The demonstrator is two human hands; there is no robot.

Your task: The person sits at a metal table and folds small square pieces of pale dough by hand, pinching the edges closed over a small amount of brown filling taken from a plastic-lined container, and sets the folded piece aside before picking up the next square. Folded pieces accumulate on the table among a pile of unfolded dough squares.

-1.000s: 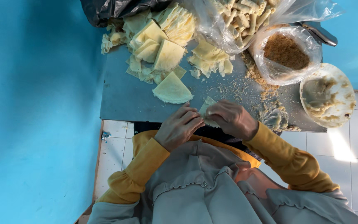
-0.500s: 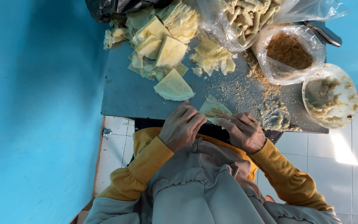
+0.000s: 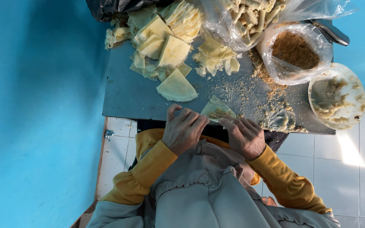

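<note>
A thin pale wrapper sheet [image 3: 217, 110] carrying a dab of brownish filling lies at the near edge of the grey table [image 3: 127, 93], low in the middle of the frame, with the left hand [image 3: 183, 128] and the right hand [image 3: 245, 136] both curled over its near edge, fingertips pinching it. To roll it well, I judge both hands should keep even pressure and tuck the filling tight (the sheet looks fragile). Cut wrapper pieces [image 3: 170, 55] sit above, finished rolls in a bag [image 3: 250, 17], a bag of crumbs [image 3: 294, 50] and a bowl of paste [image 3: 336, 96] to the right.
</note>
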